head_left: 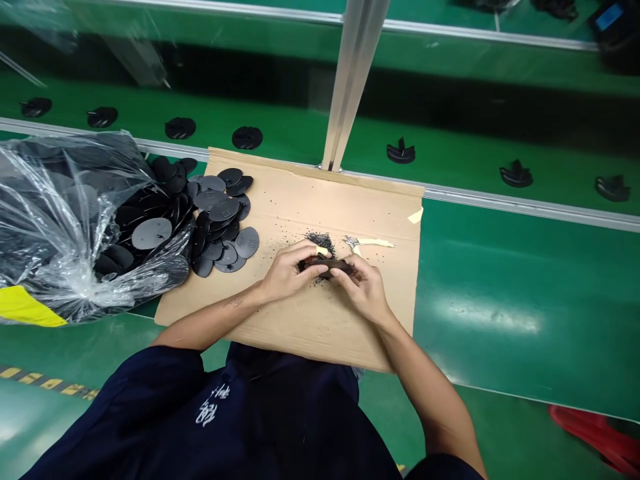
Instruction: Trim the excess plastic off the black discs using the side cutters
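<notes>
Between my two hands is a dark disc-like part, seen nearly edge-on above the cardboard sheet. My left hand is closed on its left end, with something yellow around one fingertip. On its right end, my right hand is closed too, thumb in front and fingers behind. A heap of small black scraps lies just behind and under the part. Right behind my right hand rest side cutters with pale yellow handles, partly covered by the hand.
At left, a clear plastic bag of black discs spills onto the cardboard, with loose black discs piled beside it. Black parts stand in a row on the green shelf behind. A metal post rises at the cardboard's back edge.
</notes>
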A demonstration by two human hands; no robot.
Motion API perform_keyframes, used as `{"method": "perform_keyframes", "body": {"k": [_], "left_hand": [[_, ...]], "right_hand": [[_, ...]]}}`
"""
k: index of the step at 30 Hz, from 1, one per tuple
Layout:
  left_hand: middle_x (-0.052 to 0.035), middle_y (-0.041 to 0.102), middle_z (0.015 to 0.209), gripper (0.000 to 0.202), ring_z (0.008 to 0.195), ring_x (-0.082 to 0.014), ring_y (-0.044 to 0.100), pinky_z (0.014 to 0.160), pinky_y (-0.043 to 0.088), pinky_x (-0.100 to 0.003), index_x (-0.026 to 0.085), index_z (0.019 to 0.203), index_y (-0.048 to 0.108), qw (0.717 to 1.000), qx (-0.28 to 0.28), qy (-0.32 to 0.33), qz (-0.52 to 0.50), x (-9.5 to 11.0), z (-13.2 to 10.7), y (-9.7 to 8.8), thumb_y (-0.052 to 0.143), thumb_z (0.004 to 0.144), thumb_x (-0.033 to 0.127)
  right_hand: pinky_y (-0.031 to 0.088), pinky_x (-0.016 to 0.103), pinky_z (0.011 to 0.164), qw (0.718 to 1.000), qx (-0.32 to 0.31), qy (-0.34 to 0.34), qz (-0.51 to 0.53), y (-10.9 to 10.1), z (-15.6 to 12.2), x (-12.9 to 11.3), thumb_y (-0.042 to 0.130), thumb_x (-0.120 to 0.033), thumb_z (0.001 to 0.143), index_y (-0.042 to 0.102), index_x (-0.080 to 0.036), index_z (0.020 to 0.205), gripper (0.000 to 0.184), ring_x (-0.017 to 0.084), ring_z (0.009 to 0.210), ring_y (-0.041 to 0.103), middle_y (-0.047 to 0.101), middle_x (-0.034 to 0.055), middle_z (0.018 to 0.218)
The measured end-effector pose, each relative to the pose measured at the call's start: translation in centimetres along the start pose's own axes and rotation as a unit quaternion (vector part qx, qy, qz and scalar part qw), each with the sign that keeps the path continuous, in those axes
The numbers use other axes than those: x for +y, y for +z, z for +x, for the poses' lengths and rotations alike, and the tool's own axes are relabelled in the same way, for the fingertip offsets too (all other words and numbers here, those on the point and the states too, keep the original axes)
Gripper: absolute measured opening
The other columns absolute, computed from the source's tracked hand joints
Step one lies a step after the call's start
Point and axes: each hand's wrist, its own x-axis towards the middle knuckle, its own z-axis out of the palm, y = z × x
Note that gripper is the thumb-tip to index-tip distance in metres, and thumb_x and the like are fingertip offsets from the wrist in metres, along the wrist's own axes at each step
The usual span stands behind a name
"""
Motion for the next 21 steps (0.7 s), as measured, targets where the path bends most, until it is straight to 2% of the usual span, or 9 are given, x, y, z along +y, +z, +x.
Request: {"method": "perform_keyframes", "body": {"k": [5, 12, 21], "left_hand": [[-0.0087, 0.073, 0.098, 0.023, 0.090, -0.0168, 0.069, 0.077, 0.057, -0.028, 0.016, 0.108, 0.073, 0.996, 0.000, 0.092, 0.011, -0.10, 0.08, -0.33, 0.071, 0.094, 0.035], [-0.0098, 0.074, 0.101, 0.025, 0.092, -0.0171, 0.070, 0.078, 0.058, -0.030, 0.017, 0.116, 0.072, 0.990, -0.025, 0.141, 0.011, 0.14, 0.39, -0.82, 0.067, 0.097, 0.033], [-0.0075, 0.078, 0.093, 0.017, 0.084, -0.0155, 0.073, 0.074, 0.059, -0.029, 0.018, 0.109, 0.075, 0.986, 0.011, 0.167, 0.017, 0.44, 0.18, -0.66, 0.071, 0.095, 0.025]], "right_hand": [[0.057, 0.028, 0.072, 0.993, -0.013, -0.098, -0.069, -0.38, -0.02, -0.15, 0.066, -0.040, 0.097, 0.074, -0.022, 0.097, 0.020, 0.017, 0.075, 0.071, 0.077, 0.0032, 0.087], [0.063, 0.027, 0.076, 0.977, -0.011, -0.193, -0.086, -0.35, 0.01, 0.22, 0.066, -0.025, 0.097, 0.075, -0.024, 0.101, 0.010, 0.018, 0.082, 0.077, 0.081, 0.0028, 0.094], [0.065, 0.027, 0.076, 0.974, -0.029, -0.213, -0.077, -0.33, 0.04, 0.79, 0.066, -0.025, 0.097, 0.076, -0.023, 0.105, 0.012, 0.018, 0.086, 0.079, 0.081, 0.0049, 0.100]]}}
